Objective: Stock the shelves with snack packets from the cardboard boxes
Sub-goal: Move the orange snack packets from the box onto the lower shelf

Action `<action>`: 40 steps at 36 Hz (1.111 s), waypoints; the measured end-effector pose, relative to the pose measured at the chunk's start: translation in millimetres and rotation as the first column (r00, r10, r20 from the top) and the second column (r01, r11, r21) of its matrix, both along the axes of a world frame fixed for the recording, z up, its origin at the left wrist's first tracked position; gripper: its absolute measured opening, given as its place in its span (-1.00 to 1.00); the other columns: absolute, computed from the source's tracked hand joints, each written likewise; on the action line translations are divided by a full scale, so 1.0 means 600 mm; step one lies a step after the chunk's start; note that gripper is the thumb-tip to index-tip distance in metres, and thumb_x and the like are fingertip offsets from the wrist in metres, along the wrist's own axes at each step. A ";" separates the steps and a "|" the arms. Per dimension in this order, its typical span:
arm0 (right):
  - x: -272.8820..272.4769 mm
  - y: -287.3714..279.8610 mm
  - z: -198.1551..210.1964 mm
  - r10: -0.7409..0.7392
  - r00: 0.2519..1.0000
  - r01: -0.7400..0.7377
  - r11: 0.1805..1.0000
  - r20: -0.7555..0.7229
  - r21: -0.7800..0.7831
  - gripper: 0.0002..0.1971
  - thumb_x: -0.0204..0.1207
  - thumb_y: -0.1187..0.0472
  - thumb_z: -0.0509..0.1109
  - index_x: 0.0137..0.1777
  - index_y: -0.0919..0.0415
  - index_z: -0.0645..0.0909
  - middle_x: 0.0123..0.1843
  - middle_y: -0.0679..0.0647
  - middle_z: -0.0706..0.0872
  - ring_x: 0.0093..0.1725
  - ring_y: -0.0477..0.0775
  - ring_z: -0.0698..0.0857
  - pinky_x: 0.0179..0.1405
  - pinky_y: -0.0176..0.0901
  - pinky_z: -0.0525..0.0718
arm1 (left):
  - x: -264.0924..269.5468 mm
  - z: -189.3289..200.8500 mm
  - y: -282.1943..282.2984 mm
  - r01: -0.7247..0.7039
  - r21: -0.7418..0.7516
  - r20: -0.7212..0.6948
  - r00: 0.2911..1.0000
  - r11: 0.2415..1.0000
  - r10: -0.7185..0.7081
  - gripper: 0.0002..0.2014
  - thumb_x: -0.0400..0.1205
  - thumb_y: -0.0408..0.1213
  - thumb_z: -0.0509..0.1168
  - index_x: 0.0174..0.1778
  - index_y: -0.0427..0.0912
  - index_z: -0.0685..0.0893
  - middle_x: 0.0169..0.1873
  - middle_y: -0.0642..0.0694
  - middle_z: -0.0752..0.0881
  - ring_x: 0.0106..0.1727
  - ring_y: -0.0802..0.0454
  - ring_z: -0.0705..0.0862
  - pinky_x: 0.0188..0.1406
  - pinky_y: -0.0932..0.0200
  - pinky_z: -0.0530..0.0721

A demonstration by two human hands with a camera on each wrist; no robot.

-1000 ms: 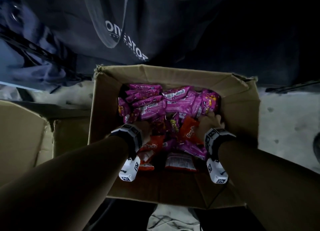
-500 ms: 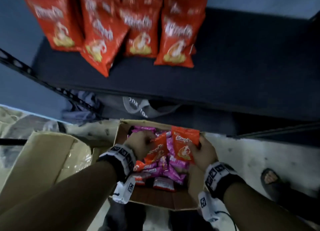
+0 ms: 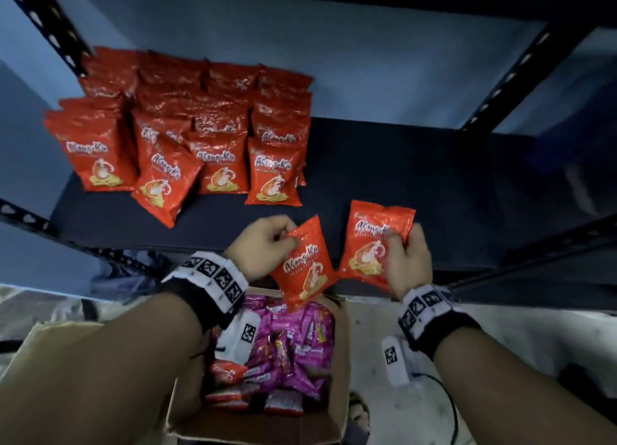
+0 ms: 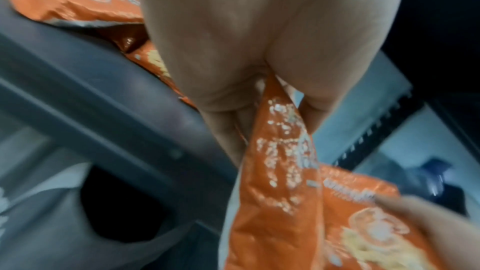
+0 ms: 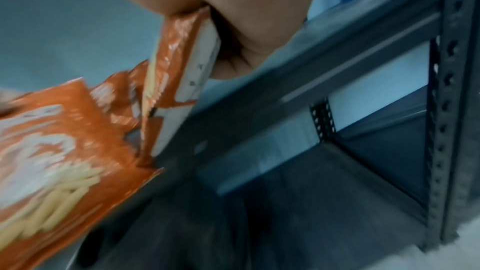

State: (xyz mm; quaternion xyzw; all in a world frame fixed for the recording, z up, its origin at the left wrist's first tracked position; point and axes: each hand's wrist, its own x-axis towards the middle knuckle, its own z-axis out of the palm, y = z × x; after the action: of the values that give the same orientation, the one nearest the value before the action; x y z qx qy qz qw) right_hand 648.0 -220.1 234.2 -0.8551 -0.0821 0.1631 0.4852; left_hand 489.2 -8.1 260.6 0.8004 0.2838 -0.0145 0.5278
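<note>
My left hand (image 3: 263, 247) pinches the top corner of an orange-red snack packet (image 3: 305, 264), tilted above the cardboard box (image 3: 340, 394). In the left wrist view the same packet (image 4: 275, 182) hangs from my fingers (image 4: 221, 130). My right hand (image 3: 405, 261) grips a second orange-red packet (image 3: 375, 244) by its right edge, upright in front of the dark shelf (image 3: 400, 177). In the right wrist view that packet (image 5: 168, 69) shows edge-on. Several matching packets (image 3: 187, 144) stand in rows on the shelf's left part. The box holds pink and red packets (image 3: 293, 351).
Perforated dark uprights (image 3: 507, 77) frame the shelving unit, and another (image 5: 446, 110) shows in the right wrist view. A second cardboard box (image 3: 43, 341) stands at the lower left. A cable (image 3: 447, 401) lies on the pale floor at the right.
Both hands have lifted out of the box, each with an orange-red packet, and risen to the shelf's front edge. My view has swung up from the box to the shelf.
</note>
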 end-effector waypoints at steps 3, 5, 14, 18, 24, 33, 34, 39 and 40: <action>0.037 0.022 0.005 -0.005 1.000 0.005 0.999 0.007 -0.044 -0.78 0.76 0.01 0.27 0.09 0.18 0.50 -0.19 0.00 0.69 -0.27 -0.07 0.67 -0.40 -0.21 0.46 | 0.019 0.008 0.006 -0.048 -0.047 0.028 0.998 0.998 0.050 -0.82 0.70 -0.29 0.38 -0.21 0.02 0.68 -0.25 -0.04 0.82 -0.21 0.04 0.78 -0.06 -0.08 0.76; 0.056 0.035 0.002 0.004 0.999 0.000 0.996 0.035 -0.093 -0.78 0.75 0.00 0.28 0.09 0.16 0.49 -0.19 0.00 0.68 -0.30 -0.11 0.64 -0.45 -0.24 0.44 | 0.026 0.011 0.009 -0.052 -0.073 0.029 0.998 0.996 0.054 -0.87 0.71 -0.32 0.36 -0.15 -0.09 0.67 -0.20 -0.08 0.82 -0.19 0.03 0.77 -0.05 -0.08 0.76; 0.086 0.057 -0.007 -0.011 0.989 0.047 0.971 0.151 -0.233 -0.41 0.66 -0.13 0.38 0.53 0.24 0.47 0.37 0.24 0.65 0.31 0.29 0.63 0.23 0.06 0.61 | 0.025 0.026 0.041 -0.117 -0.159 0.071 0.989 0.980 0.129 -0.93 0.70 -0.35 0.32 -0.09 -0.21 0.61 -0.16 -0.36 0.78 -0.20 -0.14 0.74 -0.03 -0.23 0.74; 0.058 0.071 -0.001 0.098 0.931 0.009 0.956 0.351 -0.293 -0.52 0.62 -0.12 0.44 0.39 0.19 0.62 0.28 0.20 0.62 0.31 0.29 0.54 0.24 0.18 0.58 | 0.024 0.025 0.049 -0.187 -0.177 0.070 0.977 0.966 0.201 -0.87 0.73 -0.42 0.28 -0.11 -0.14 0.55 -0.30 -0.07 0.78 -0.23 -0.04 0.74 -0.06 -0.12 0.74; -0.014 0.113 0.019 0.189 0.962 -0.178 0.981 0.196 -0.072 -0.64 0.69 -0.10 0.37 -0.27 0.09 0.63 -0.31 -0.07 0.70 -0.28 -0.12 0.66 -0.35 -0.46 0.46 | 0.012 0.030 0.050 -0.297 -0.259 0.035 0.948 0.919 0.316 -0.93 0.76 -0.32 0.18 0.08 -0.19 0.56 -0.08 -0.24 0.74 -0.08 -0.11 0.72 0.04 -0.08 0.74; -0.085 0.167 0.018 0.080 0.995 -0.074 0.993 -0.067 0.087 -0.52 0.81 -0.08 0.18 -0.15 0.33 0.53 -0.25 0.25 0.68 -0.28 0.11 0.69 -0.27 0.02 0.64 | -0.013 0.024 0.044 -0.412 -0.366 0.055 0.885 0.834 0.462 -0.80 0.84 -0.10 0.13 -0.04 -0.01 0.58 -0.22 0.06 0.75 -0.06 0.08 0.81 0.03 0.26 0.72; -0.089 0.172 0.018 0.066 0.997 -0.061 0.994 -0.046 0.087 -0.55 0.81 -0.06 0.17 -0.18 0.28 0.52 -0.29 0.19 0.65 -0.30 0.05 0.66 -0.29 -0.01 0.61 | -0.016 0.025 0.043 -0.407 -0.313 0.076 0.890 0.858 0.450 -0.80 0.85 -0.04 0.11 -0.04 0.10 0.58 -0.20 0.14 0.74 -0.11 0.27 0.78 0.03 0.34 0.70; -0.098 0.181 0.023 0.066 0.995 -0.070 0.996 0.080 0.046 -0.58 0.83 0.03 0.16 -0.28 0.17 0.41 -0.42 -0.01 0.53 -0.48 -0.31 0.56 -0.54 -0.45 0.43 | -0.030 0.007 0.055 -0.428 -0.139 0.147 0.883 0.893 0.446 -0.73 0.82 -0.01 0.17 -0.14 -0.01 0.57 -0.36 0.18 0.74 -0.29 0.31 0.71 -0.20 0.31 0.63; -0.099 0.181 0.023 0.076 0.994 -0.079 0.996 0.083 0.038 -0.58 0.83 0.03 0.16 -0.28 0.17 0.41 -0.43 -0.01 0.53 -0.48 -0.31 0.57 -0.55 -0.45 0.42 | -0.032 0.011 0.055 -0.432 -0.093 0.158 0.883 0.897 0.442 -0.70 0.82 -0.02 0.18 -0.20 -0.04 0.52 -0.41 0.13 0.69 -0.37 0.34 0.66 -0.31 0.40 0.57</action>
State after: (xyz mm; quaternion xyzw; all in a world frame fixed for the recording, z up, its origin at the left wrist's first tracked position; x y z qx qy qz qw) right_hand 588.3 -111.2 248.1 -0.8470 -0.1383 0.1452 0.4923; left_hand 470.1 24.6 267.2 0.6991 0.4088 0.1675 0.5623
